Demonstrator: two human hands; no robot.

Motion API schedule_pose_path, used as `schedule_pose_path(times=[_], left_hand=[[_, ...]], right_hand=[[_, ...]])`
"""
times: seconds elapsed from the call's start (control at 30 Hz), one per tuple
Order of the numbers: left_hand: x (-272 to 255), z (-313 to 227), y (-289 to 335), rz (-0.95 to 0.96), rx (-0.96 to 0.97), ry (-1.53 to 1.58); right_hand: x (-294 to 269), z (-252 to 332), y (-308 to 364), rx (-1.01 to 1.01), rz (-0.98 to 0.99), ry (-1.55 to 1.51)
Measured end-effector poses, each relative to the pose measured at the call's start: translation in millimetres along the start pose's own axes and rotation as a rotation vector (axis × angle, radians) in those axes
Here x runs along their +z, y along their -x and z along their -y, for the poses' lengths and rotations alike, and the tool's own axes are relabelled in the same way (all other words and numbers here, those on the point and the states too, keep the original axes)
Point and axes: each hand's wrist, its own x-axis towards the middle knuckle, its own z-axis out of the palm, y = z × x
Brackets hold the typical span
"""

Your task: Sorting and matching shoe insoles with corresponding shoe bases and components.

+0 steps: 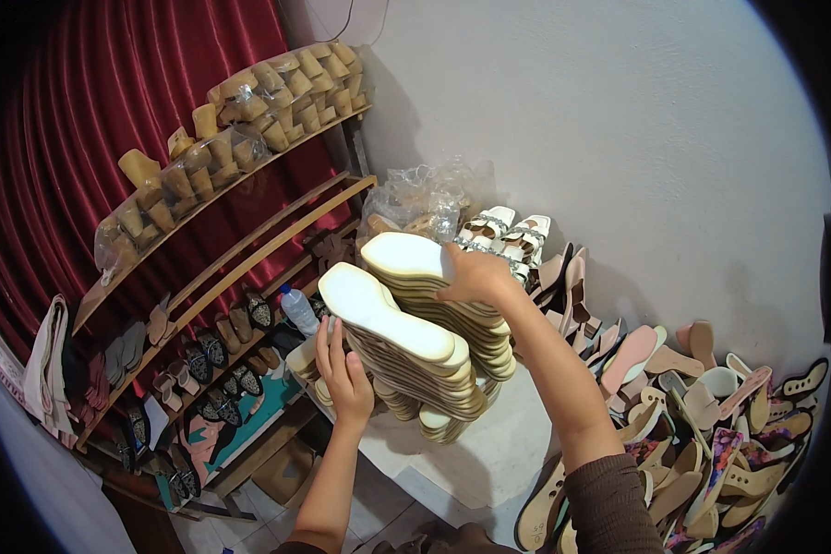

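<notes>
Two tall stacks of white shoe soles stand side by side on a white-topped table (471,471). My left hand (346,379) lies against the outer side of the left stack (388,323), its fingers stretched out and slightly apart. At the far right, my right hand (475,275) grips the upper edge of the right stack (411,254), thumb on the near side; part of its grip is hidden. Both stacks lean a little, and their layered edges are uneven. Lower soles (441,425) show beneath the left stack.
White strapped sandals (503,231) and a clear plastic bag (425,198) sit behind the stacks. A water bottle (298,309) stands at the left. Loose soles and insoles (702,406) are heaped on the right. A wooden rack (249,245) holds shoes and bagged heels.
</notes>
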Motion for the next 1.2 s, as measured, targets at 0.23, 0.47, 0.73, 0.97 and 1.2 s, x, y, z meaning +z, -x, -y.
schedule_pose_path(times=[0.23,0.47,0.73,0.97,1.2], left_hand=[[-1,-2,2,0.0,-0.001,0.017],[-3,-3,3,0.011,-0.002,0.004],[-3,-5,4,0.009,-0.012,0.025],[-4,-7,6,0.025,0.016,-0.016],[-3,-18,23,-0.005,-0.036,0.105]], right_hand=[[-15,-6,6,0.007,-0.016,-0.053],[-12,-10,5,-0.002,-0.027,-0.075],[-15,-12,5,-0.021,-0.023,-0.078],[-19,-15,18,-0.019,-0.101,-0.192],[6,-27,78,-0.171,-0.613,-0.518]])
